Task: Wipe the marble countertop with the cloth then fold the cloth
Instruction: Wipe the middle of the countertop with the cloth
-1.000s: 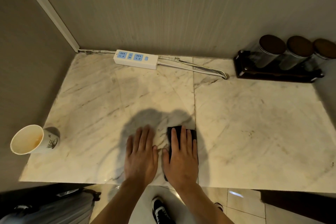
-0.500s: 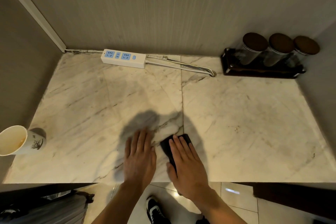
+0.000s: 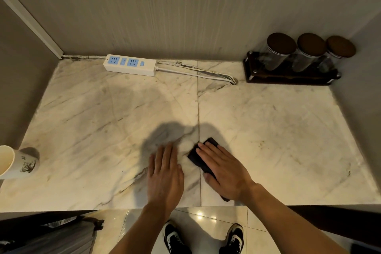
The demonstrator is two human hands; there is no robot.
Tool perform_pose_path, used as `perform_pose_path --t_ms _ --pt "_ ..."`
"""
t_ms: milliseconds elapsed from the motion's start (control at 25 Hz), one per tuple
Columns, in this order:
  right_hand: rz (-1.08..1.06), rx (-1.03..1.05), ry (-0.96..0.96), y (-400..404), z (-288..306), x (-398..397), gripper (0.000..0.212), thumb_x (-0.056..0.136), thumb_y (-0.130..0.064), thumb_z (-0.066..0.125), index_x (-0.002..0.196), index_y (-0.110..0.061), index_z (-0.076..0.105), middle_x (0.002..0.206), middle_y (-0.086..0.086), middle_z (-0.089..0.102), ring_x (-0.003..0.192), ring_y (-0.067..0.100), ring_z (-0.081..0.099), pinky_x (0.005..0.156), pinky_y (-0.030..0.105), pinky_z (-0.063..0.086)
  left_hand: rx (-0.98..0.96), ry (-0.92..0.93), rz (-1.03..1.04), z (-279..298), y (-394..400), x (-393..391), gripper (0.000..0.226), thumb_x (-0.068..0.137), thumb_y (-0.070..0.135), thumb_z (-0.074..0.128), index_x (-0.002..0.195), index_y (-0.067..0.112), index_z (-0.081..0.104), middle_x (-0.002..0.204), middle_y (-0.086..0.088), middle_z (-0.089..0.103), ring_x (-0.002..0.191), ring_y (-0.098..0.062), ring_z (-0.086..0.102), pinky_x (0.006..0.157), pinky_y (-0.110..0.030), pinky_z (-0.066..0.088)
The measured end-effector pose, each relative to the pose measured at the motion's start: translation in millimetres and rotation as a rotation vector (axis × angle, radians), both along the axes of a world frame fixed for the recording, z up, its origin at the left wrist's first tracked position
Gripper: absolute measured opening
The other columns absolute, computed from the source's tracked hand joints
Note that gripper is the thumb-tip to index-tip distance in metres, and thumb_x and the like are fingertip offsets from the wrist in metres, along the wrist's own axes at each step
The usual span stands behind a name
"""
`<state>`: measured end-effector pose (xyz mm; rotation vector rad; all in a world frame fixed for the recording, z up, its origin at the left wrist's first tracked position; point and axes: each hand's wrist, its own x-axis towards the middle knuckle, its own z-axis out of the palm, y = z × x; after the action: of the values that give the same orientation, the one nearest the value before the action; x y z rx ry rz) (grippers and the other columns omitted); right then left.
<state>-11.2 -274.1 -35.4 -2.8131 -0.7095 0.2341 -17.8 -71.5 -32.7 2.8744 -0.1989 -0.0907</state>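
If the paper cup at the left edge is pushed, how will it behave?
The paper cup probably slides or tips easily: it looks light and tall. It stands beside the countertop edge, so it might fall off. Its contents cannot be told.

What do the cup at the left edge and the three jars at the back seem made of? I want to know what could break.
Cup: looks like paper, matte white with a printed plant and a thin rolled rim. Jars: apparently clear glass or plastic, see-through with highlights; their brown lids look like wood or cork.
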Motion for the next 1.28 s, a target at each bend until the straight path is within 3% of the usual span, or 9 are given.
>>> perform_pose_path --t_ms 360,640,1080,1280 --pt "0.014 0.024 -0.039 -15 -3 43 0.063 0.095 -0.036 0.04 0.151 -0.015 0.021 0.159 0.002 0.019 0.147 0.015 0.01 0.12 0.035 0.01 -0.06 0.039 0.07 -3 -36 26 0.055 0.096 0.032 0.024 0.144 0.007 0.035 0.151 -0.015 0.036 0.141 -0.031 0.027 0.114 -0.054 0.022" --pt "0.019 0.006 -0.047 -22 -3 85 0.063 0.094 -0.037 0.038 0.151 -0.016 0.021 0.159 -0.001 0.016 0.147 0.014 0.009 0.119 0.031 0.005 0.015 0.051 0.1 -13 -42 27 0.058 0.096 0.039 0.027 0.146 0.01 0.029 0.155 -0.011 0.028 0.144 -0.028 0.018 0.117 -0.052 0.013" --pt "0.026 -0.023 -0.035 -23 -2 150 0.064 0.095 -0.038 0.034 0.152 -0.016 0.015 0.161 0.001 0.013 0.147 0.015 0.008 0.119 0.033 0.005 0.043 0.092 0.116 -7 -45 30 0.059 0.09 0.037 0.034 0.143 0.011 0.038 0.152 -0.009 0.037 0.141 -0.026 0.027 0.112 -0.049 0.017" --pt "-0.087 -0.012 -0.068 -18 -3 173 0.065 0.094 -0.036 0.038 0.152 -0.014 0.017 0.16 0.004 0.017 0.147 0.016 0.01 0.119 0.031 0.003 0.037 0.072 0.116 -6 -45 31 0.059 0.09 0.039 0.036 0.143 0.014 0.039 0.151 -0.006 0.037 0.142 -0.022 0.022 0.113 -0.048 0.016"
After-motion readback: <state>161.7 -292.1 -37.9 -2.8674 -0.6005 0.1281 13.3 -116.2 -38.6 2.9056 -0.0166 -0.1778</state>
